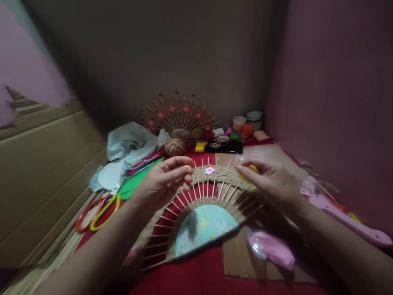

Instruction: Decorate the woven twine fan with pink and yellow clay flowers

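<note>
My left hand [172, 176] pinches a tiny yellow piece [187, 166] between thumb and fingertip, above the left part of a woven half-round fan. My right hand [265, 176] has its thumb and fingers closed on a larger yellow lump [248, 172], over the fan's right side. The fan has thin sticks, a woven outer band [225, 173] and a light blue patterned half-disc [204, 229]. A pink flower [209, 170] sits on the band between my hands. Another pinkish piece [131, 256] shows blurred at the lower left.
Scissors [106, 213], green sheets [132, 187] and a plastic bag [130, 139] lie left. Behind are a twine ball [175, 146], a finished-looking fan [178, 114], a black phone-like object [229, 147] and tubs [254, 120]. Pink wrapped clay [273, 249] rests on cardboard [239, 258].
</note>
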Action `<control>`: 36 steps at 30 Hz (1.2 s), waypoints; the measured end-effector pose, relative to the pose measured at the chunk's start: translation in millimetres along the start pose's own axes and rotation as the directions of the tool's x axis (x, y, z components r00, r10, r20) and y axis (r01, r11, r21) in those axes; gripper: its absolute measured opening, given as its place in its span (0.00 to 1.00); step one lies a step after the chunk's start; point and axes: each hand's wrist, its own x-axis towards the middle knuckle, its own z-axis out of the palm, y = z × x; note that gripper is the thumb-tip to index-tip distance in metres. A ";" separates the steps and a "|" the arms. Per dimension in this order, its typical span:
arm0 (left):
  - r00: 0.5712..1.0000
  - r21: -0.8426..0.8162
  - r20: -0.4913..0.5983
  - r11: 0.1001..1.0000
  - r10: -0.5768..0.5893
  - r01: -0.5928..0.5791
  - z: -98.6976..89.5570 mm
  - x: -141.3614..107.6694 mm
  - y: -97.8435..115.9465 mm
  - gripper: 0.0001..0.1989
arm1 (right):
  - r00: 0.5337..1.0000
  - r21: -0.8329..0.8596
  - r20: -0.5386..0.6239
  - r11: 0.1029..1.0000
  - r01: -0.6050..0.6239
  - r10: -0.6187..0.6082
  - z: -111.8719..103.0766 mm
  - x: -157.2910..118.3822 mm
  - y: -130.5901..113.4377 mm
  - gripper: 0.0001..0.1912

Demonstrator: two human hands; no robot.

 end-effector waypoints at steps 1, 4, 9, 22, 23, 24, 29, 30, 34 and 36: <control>1.000 0.070 0.023 0.997 -0.011 0.009 2.2 4.9 0.5 0.09 | 1.000 0.007 0.000 1.000 0.009 -0.009 0.0 0.5 0.0 0.08; 0.997 0.350 0.076 0.936 -0.005 -0.022 9.0 21.9 -0.7 0.09 | 1.000 0.030 0.000 0.999 0.032 -0.032 0.3 1.1 0.1 0.07; 0.997 0.622 0.080 0.781 0.021 -0.066 13.8 54.0 -10.5 0.10 | 0.999 0.033 0.011 0.999 0.043 -0.043 0.7 1.3 0.7 0.05; 0.959 0.877 0.193 0.403 0.206 -0.263 -0.3 88.2 -39.9 0.05 | 1.000 0.056 0.017 0.998 0.021 -0.022 3.1 1.7 2.2 0.05; 0.959 0.881 0.197 0.393 0.206 -0.265 -1.2 88.9 -41.7 0.05 | 1.000 0.057 0.017 0.998 0.023 -0.024 3.2 1.6 2.8 0.05; 0.958 0.884 0.200 0.384 0.205 -0.267 -2.4 89.6 -43.4 0.05 | 1.000 0.057 0.017 0.998 0.024 -0.025 3.2 1.4 3.2 0.05; 0.953 0.891 0.226 0.353 0.202 -0.287 -9.9 91.5 -50.0 0.05 | 1.000 0.051 0.018 0.999 0.015 -0.016 3.1 1.2 3.1 0.05; 0.951 0.892 0.232 0.345 0.203 -0.291 -11.2 91.5 -51.1 0.05 | 1.000 0.050 0.017 0.999 0.013 -0.014 3.1 1.2 2.9 0.05; 0.947 0.901 0.259 0.305 0.189 -0.307 -14.2 90.2 -54.2 0.07 | 1.000 0.046 0.024 0.999 0.009 -0.010 3.4 1.3 2.5 0.05; 0.945 0.907 0.272 0.281 0.180 -0.315 -14.9 89.6 -54.6 0.09 | 1.000 0.045 0.025 0.999 0.013 -0.014 3.3 1.5 2.6 0.06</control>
